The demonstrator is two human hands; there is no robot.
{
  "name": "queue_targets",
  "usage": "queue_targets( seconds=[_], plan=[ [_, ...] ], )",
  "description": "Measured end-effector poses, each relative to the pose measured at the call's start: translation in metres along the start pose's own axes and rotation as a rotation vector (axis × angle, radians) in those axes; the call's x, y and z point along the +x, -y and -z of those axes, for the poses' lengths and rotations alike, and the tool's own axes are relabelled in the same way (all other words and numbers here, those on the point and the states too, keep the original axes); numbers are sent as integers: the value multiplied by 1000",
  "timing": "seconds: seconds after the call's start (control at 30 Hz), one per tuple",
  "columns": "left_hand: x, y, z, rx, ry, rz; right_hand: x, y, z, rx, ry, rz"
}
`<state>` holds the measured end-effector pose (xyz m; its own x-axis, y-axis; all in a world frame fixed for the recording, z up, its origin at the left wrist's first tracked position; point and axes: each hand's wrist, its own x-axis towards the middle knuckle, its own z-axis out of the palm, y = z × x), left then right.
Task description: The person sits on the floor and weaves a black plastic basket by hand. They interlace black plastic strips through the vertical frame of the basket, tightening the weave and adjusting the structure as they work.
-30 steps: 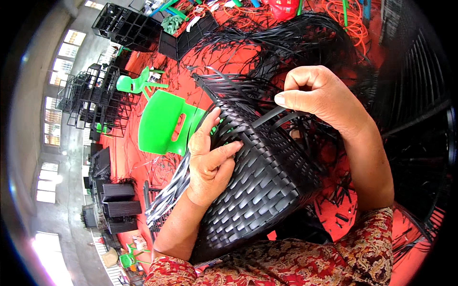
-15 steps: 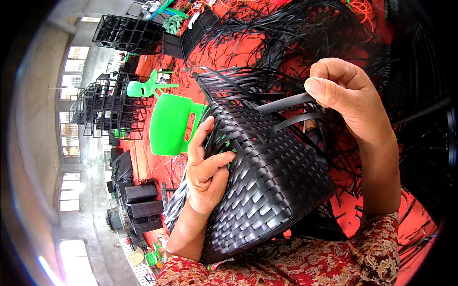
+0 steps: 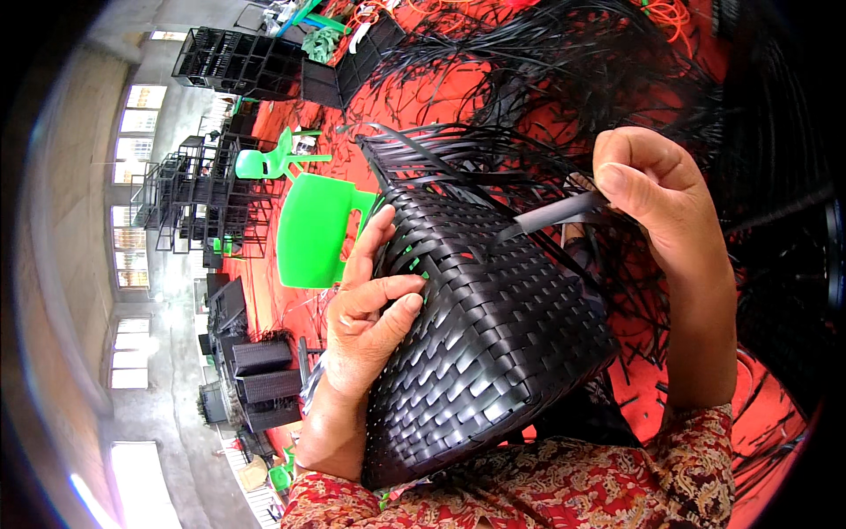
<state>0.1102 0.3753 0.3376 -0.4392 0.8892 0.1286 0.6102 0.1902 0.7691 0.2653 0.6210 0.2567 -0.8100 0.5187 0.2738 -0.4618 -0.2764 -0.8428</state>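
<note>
A half-woven black piece [image 3: 480, 326] of flat plastic strips, shaped like a box or chair part, lies tilted across my lap. Its lower part is tightly woven, while loose strip ends [image 3: 441, 154] fan out at its far edge. My left hand [image 3: 366, 317] grips its left edge, thumb and forefinger close together at the weave, with other fingertips farther up the edge. To the right, my right hand [image 3: 656, 189] pinches a flat black strip [image 3: 555, 214] between thumb and bent forefinger. That strip stretches from the weave to my fingers.
Behind the woven piece stands a green plastic chair [image 3: 313, 231], with another green chair [image 3: 264, 161] farther off. Loose black strips [image 3: 529, 62] lie tangled on the red floor [image 3: 423, 97]. Black frames [image 3: 233, 63] are stacked at the far left, and woven black pieces [image 3: 264, 383] stand below them.
My right hand has moved right and slightly down with the strip. The second strip loop beside it no longer stands out from the weave. My left hand has shifted slightly left.
</note>
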Motion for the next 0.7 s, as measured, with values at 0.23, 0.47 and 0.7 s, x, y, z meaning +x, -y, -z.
queue_targets(
  seconds=[0.23,0.47,0.7],
  plan=[
    [-3,5,-1,-68,11,10,-48,-23,-38,-319,217,400],
    [-57,6,9,-168,-34,-75,-106,-23,-98,-318,202,435],
    [-108,4,23,-104,7,-8,-145,-31,-131,-336,273,403]
  ],
)
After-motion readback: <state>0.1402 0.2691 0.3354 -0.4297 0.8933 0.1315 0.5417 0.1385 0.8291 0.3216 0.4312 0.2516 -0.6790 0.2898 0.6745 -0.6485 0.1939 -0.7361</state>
